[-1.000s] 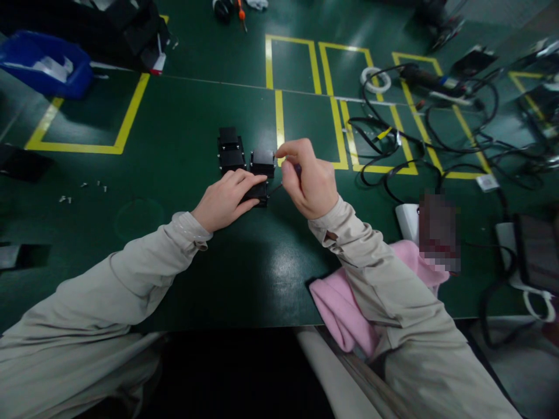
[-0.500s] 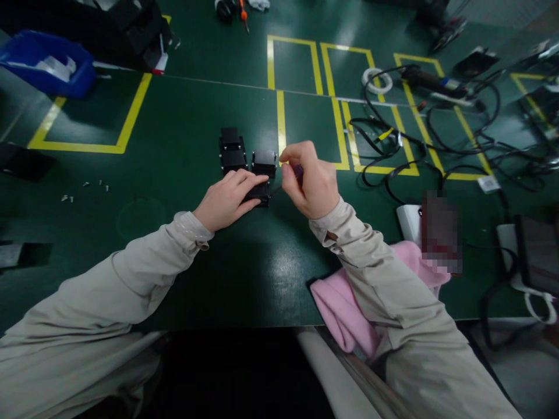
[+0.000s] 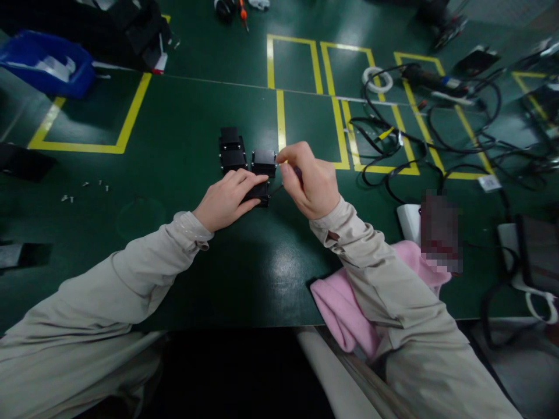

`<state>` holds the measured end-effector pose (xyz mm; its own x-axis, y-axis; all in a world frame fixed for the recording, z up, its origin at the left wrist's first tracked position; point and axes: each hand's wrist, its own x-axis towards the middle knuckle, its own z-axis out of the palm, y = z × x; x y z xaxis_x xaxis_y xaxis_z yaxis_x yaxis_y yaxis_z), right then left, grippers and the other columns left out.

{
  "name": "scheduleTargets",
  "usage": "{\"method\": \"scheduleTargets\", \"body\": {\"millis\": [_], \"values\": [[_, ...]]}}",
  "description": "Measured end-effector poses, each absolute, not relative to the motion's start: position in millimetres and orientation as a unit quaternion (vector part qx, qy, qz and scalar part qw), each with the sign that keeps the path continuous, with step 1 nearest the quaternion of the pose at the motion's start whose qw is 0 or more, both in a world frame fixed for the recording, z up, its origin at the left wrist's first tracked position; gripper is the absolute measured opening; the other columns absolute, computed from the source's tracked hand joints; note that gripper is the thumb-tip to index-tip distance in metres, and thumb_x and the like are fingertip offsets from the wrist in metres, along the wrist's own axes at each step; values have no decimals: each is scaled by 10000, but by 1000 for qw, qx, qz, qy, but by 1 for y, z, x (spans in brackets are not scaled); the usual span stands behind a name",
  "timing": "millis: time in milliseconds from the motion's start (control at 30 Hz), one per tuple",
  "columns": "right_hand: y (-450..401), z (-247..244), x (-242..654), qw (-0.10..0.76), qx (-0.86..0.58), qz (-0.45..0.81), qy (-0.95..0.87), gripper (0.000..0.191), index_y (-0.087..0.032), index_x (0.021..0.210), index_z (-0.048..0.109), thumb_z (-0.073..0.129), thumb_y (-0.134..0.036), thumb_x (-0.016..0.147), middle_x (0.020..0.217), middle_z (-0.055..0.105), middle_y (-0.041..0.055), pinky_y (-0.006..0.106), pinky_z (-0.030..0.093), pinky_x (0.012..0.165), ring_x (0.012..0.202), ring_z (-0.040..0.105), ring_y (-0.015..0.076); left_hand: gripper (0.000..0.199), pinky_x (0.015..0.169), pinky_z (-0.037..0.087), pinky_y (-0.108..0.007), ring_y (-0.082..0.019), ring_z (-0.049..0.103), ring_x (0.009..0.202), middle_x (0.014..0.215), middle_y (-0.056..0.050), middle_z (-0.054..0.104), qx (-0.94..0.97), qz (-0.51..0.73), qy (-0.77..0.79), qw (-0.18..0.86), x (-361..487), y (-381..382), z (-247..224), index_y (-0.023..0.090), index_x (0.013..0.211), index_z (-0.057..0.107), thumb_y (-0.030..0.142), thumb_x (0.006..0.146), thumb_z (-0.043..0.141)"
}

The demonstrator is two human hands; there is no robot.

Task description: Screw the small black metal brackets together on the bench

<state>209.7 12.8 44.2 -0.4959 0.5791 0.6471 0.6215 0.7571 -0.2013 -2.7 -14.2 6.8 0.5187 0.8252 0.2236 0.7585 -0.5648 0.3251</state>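
Observation:
My left hand (image 3: 225, 199) grips a small black block (image 3: 263, 194) on the green tabletop, its thumb and fingers on the block's near and far sides. To the right, my right hand (image 3: 309, 179) is closed around a dark-handled screwdriver (image 3: 298, 173), mostly hidden by the fingers; its thin shaft points left to the side of the held block. Just beyond that block sits another black block (image 3: 264, 162) with shiny screws at its sides. Left of it, more black blocks (image 3: 233, 158) stand close together, partly behind my left fingers.
Loose screws (image 3: 100, 183) lie on the green table (image 3: 192, 273) at left. A blue bin (image 3: 48, 64) is at the far left. Black cables (image 3: 379, 134) and a white ring (image 3: 376, 80) spread over the right side. A pink cloth (image 3: 345, 308) hangs over the front edge under my right forearm.
My right hand's fingertips have shifted slightly left, and its grip has turned a little. My left hand and the black blocks stay where they were.

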Motion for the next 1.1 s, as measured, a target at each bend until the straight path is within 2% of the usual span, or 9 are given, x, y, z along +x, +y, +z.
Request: {"method": "scheduleTargets", "body": {"millis": [100, 300, 500, 667, 900, 1100], "values": [[14, 44, 210, 356, -352, -26, -865, 523, -177, 1006, 627, 215, -498, 1036, 734, 650, -19, 194, 430, 601, 610, 618, 56, 459, 979, 520, -453, -294, 568, 1146, 1269, -128, 598, 865, 184, 457, 95, -2, -14, 7, 171, 1413, 515, 283, 971, 560], [12, 45, 210, 370, -355, -34, -858, 521, -153, 1117, 605, 149, -396, 1050, 853, 711, 11, 198, 465, 645, 658, 659, 62, 452, 967, 523, -446, -287, 568, 1138, 1266, -126, 601, 866, 178, 456, 97, -3, -14, 8, 168, 1415, 516, 297, 981, 542], [14, 47, 211, 354, -360, -47, -862, 532, -181, 966, 631, 211, -499, 1037, 691, 628, -24, 193, 414, 588, 600, 616, 59, 447, 964, 521, -430, -279, 570, 1129, 1262, -121, 606, 870, 184, 450, 79, -3, -14, 7, 168, 1410, 513, 313, 988, 532], [13, 47, 211, 368, -361, -30, -856, 493, -162, 1073, 611, 177, -394, 1048, 792, 682, -2, 203, 430, 604, 593, 613, 56, 446, 956, 523, -427, -277, 570, 1124, 1257, -118, 605, 871, 179, 450, 82, -3, -14, 7, 167, 1411, 511, 307, 988, 525], [14, 48, 211, 352, -366, -17, -861, 544, -179, 984, 617, 200, -524, 1033, 733, 640, -14, 207, 411, 594, 612, 617, 64, 458, 973, 517, -441, -286, 562, 1139, 1268, -121, 600, 870, 180, 451, 87, -3, -14, 6, 174, 1417, 510, 318, 983, 536], [14, 46, 212, 358, -368, -7, -858, 541, -154, 1105, 600, 137, -426, 1045, 815, 681, 7, 215, 423, 605, 605, 614, 65, 457, 970, 520, -458, -295, 563, 1136, 1269, -135, 598, 868, 178, 453, 92, -3, -14, 7, 156, 1416, 517, 300, 983, 532]]}}
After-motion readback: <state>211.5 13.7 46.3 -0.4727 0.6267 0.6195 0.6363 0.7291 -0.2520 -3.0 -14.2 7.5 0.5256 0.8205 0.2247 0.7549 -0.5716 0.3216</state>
